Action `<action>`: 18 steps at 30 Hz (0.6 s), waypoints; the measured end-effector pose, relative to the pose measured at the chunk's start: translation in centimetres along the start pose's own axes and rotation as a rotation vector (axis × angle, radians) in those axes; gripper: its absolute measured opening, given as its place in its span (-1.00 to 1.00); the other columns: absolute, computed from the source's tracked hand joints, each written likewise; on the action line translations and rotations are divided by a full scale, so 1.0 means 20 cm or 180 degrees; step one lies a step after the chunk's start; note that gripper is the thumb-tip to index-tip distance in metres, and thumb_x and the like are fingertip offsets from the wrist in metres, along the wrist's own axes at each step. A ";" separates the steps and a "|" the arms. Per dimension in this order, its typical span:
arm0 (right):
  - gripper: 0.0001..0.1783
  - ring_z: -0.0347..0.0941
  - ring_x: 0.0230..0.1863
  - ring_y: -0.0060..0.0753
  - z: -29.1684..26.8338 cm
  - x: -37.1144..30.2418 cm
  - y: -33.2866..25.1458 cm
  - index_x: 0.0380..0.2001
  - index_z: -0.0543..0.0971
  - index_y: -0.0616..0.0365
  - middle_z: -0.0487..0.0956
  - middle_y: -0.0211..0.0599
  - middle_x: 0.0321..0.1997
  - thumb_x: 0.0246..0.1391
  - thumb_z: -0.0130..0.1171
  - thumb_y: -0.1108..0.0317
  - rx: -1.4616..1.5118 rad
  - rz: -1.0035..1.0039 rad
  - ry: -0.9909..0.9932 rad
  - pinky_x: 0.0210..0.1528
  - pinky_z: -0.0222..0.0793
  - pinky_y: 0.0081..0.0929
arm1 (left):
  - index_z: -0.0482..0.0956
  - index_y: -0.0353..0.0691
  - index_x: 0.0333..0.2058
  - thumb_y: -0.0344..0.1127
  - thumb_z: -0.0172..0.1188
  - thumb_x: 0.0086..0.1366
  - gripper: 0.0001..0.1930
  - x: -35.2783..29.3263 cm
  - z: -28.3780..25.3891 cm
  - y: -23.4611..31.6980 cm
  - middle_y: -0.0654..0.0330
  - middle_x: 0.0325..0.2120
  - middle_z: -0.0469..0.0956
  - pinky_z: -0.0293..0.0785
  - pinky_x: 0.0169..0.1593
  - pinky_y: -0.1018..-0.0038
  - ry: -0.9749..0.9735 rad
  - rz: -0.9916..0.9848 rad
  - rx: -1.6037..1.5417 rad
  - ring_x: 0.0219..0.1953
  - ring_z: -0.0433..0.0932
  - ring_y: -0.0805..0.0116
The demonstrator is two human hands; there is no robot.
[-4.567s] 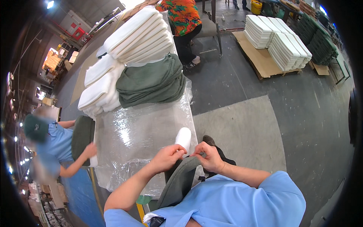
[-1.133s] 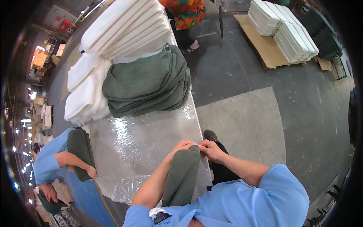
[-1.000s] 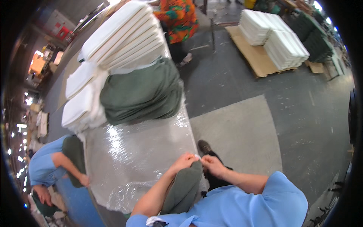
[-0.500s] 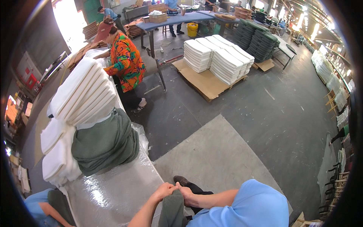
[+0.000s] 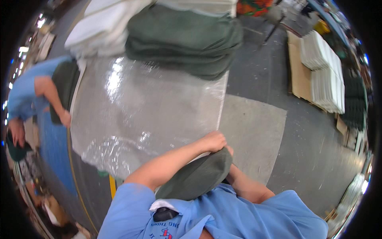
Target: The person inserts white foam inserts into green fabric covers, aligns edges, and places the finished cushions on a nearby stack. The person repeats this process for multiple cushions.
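Observation:
A dark green fabric cushion cover [image 5: 195, 177] rests against the front of my body, a strip of white showing along its upper edge. My left hand [image 5: 215, 141] is closed on the cover's far right corner. My right hand [image 5: 230, 151] is at the same corner, mostly hidden behind the cloth; its fingers seem to grip the edge, close beside the left hand. Beyond my hands lies the plastic-covered table [image 5: 139, 103]. On its far part sits a heap of dark green covers [image 5: 179, 36], next to stacked white cushion pads [image 5: 99, 30].
Across the table at left, a person in a blue shirt [image 5: 30, 85] holds another dark green cushion piece [image 5: 61, 91]. At right, white pads [image 5: 328, 83] are stacked on cardboard [image 5: 299, 67] on the floor, with dark green stacks [image 5: 354, 103] behind them.
My view has swung down and left, bringing the table and the person at left further into sight. Both hands stay at the cover's corner, and more of the cover shows against my body.

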State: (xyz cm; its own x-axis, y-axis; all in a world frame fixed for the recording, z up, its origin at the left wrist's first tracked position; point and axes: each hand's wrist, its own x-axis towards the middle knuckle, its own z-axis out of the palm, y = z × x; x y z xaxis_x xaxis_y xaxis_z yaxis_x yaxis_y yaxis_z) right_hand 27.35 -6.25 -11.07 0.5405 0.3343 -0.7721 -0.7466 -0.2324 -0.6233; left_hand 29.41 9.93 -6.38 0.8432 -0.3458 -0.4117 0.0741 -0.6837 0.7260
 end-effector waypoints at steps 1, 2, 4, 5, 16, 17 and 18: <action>-0.66 0.59 -0.40 -0.42 0.00 -0.01 -0.01 -0.45 0.68 0.15 0.67 -0.33 -0.45 0.34 0.20 0.17 -0.0310 -0.0306 -0.0187 -0.38 0.51 -0.23 | 0.78 -0.29 -0.28 -0.11 0.08 0.46 -0.61 0.02 -0.01 0.01 -0.15 -0.22 0.72 0.58 0.02 -0.02 -0.0217 0.0145 0.0445 -0.10 0.68 -0.23; -0.74 0.59 -0.41 -0.45 0.00 -0.05 -0.03 -0.44 0.67 0.13 0.66 -0.35 -0.45 0.29 0.24 0.23 -0.0301 -0.0579 -0.0372 -0.39 0.52 -0.24 | 0.78 -0.28 -0.29 -0.10 0.12 0.45 -0.62 0.02 0.01 0.01 -0.13 -0.23 0.73 0.58 0.00 0.00 -0.0172 -0.0174 0.0218 -0.11 0.68 -0.22; -0.86 0.59 -0.40 -0.48 -0.08 -0.02 0.01 -0.40 0.67 0.09 0.65 -0.38 -0.43 0.22 0.31 0.30 -0.0398 -0.0915 -0.0534 -0.39 0.52 -0.27 | 0.78 -0.27 -0.30 -0.06 0.18 0.43 -0.62 0.01 -0.03 0.06 -0.14 -0.25 0.72 0.58 -0.04 0.02 -0.0121 -0.0600 -0.0126 -0.13 0.68 -0.22; -0.89 0.60 -0.39 -0.48 -0.17 0.04 0.09 -0.37 0.67 0.08 0.65 -0.39 -0.40 0.20 0.33 0.31 -0.0550 -0.0955 -0.0474 -0.39 0.53 -0.28 | 0.77 -0.28 -0.29 -0.04 0.20 0.43 -0.61 0.00 -0.08 0.11 -0.16 -0.26 0.72 0.58 -0.06 0.03 -0.0123 -0.0680 -0.0289 -0.14 0.67 -0.21; -0.31 0.64 -0.10 -0.05 0.02 -0.18 -0.20 0.00 0.58 0.19 0.66 -0.10 -0.09 0.38 0.10 -0.32 0.1442 0.1315 -0.1155 0.03 0.65 -0.04 | 0.69 -0.29 -0.14 0.22 0.09 0.53 -0.42 -1.23 0.18 -0.09 0.27 -0.44 0.55 0.45 -0.22 0.36 -0.0086 -0.1812 -0.2681 -0.36 0.48 0.39; -0.31 0.64 -0.11 -0.08 0.04 -0.20 -0.23 -0.02 0.59 0.18 0.66 -0.11 -0.11 0.38 0.10 -0.33 0.1308 0.1359 -0.1149 0.04 0.65 -0.07 | 0.70 -0.27 -0.10 0.24 0.09 0.53 -0.41 -1.33 0.20 -0.09 0.31 -0.44 0.52 0.45 -0.21 0.41 -0.0514 -0.2251 -0.2935 -0.35 0.46 0.44; -0.31 0.64 -0.13 -0.10 0.06 -0.23 -0.26 -0.04 0.60 0.17 0.66 -0.12 -0.13 0.37 0.09 -0.34 0.1177 0.1406 -0.1146 0.05 0.65 -0.09 | 0.68 -0.26 -0.17 0.25 0.13 0.50 -0.42 -1.43 0.25 -0.09 0.31 -0.46 0.51 0.44 -0.24 0.41 -0.0392 -0.2235 -0.3111 -0.36 0.47 0.44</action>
State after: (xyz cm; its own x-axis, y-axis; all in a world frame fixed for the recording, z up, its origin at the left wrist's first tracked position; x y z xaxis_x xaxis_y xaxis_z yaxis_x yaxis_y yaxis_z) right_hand 28.25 -5.59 -4.20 0.0393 0.5781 -0.8150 -0.9858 -0.1107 -0.1260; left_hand 2.57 17.83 1.41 0.4053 -0.1892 -0.8944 0.9115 0.0090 0.4112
